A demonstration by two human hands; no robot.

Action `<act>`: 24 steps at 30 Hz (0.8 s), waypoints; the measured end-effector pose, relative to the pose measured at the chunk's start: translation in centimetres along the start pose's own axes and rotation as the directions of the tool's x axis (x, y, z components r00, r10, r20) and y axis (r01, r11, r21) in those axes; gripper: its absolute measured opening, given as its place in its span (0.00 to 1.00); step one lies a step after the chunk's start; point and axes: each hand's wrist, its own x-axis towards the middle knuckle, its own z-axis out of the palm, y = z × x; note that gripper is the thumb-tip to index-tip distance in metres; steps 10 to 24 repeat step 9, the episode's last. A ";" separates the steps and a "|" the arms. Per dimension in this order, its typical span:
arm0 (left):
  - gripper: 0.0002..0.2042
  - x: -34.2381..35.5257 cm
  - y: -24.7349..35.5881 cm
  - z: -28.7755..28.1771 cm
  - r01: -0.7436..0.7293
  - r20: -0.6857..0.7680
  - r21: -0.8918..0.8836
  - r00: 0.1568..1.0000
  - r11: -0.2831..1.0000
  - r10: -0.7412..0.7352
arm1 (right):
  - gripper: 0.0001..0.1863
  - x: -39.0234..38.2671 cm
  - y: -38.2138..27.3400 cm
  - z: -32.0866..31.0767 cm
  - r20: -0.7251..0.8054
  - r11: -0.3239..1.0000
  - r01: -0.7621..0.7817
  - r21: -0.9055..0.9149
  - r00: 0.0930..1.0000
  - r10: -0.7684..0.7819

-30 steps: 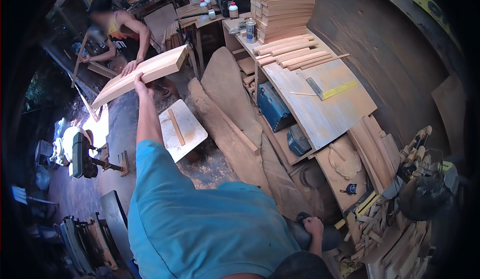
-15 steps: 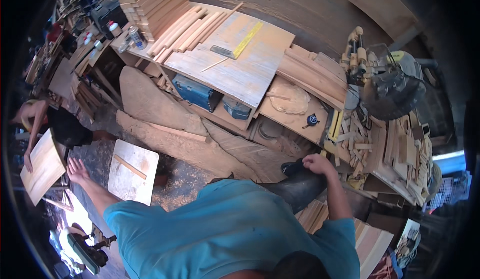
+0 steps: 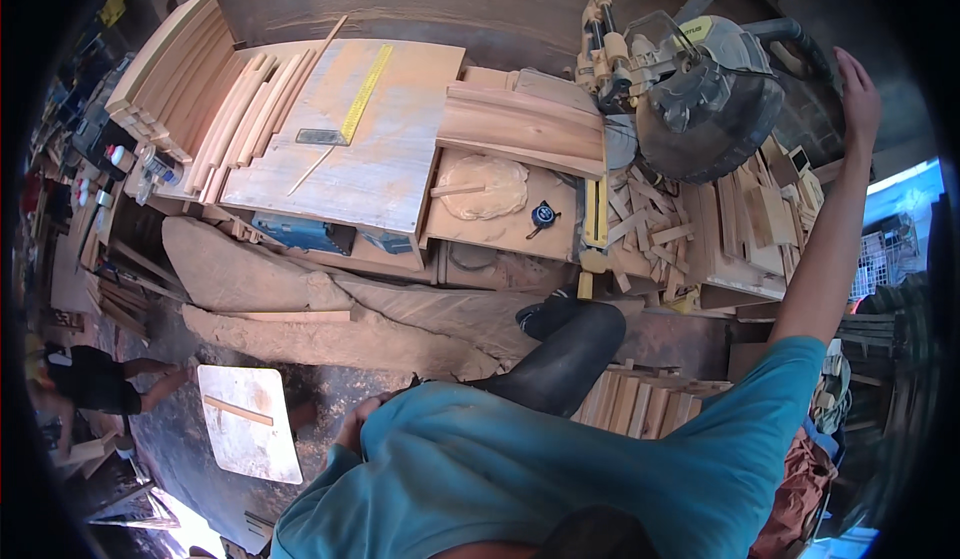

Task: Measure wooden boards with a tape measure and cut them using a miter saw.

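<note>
My right hand [image 3: 858,91] is stretched far up to the right with its fingers apart, holding nothing. It is just right of a mitre saw [image 3: 700,89] with a dark round guard. My left hand [image 3: 357,422] lies low against my teal shirt, and only its back shows, so its grip is hidden. It is near a white board [image 3: 248,421] that lies on the floor. My knee in black trousers [image 3: 570,351] points toward the bench.
A wooden workbench [image 3: 400,174] carries a yellow ruler [image 3: 365,94], curved wood pieces [image 3: 520,124], a blue tape measure [image 3: 541,216] and stacked slats [image 3: 185,64]. Offcuts [image 3: 650,219] pile under the saw. Another person [image 3: 95,379] crouches at the far left.
The view has swung right toward the saw. My left hand has let go of the plank passed to the other person and dropped to my side. My right arm has risen from my leg.
</note>
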 end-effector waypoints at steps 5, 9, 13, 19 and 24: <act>0.16 5.3 16.3 -14.5 -0.084 -0.349 0.295 0.918 0.952 0.189 | 0.29 7.0 7.6 5.2 0.010 0.996 0.035 -0.079 0.999 -0.034; 0.17 7.0 38.5 -22.5 -0.288 -0.516 0.453 0.686 0.844 0.512 | 0.28 10.5 12.7 6.8 0.319 0.992 0.050 -0.116 0.948 -0.011; 0.17 7.0 38.5 -22.5 -0.288 -0.516 0.453 0.686 0.844 0.512 | 0.28 10.5 12.7 6.8 0.319 0.992 0.050 -0.116 0.948 -0.011; 0.17 7.0 38.5 -22.5 -0.288 -0.516 0.453 0.686 0.844 0.512 | 0.28 10.5 12.7 6.8 0.319 0.992 0.050 -0.116 0.948 -0.011; 0.17 7.0 38.5 -22.5 -0.288 -0.516 0.453 0.686 0.844 0.512 | 0.28 10.5 12.7 6.8 0.319 0.992 0.050 -0.116 0.948 -0.011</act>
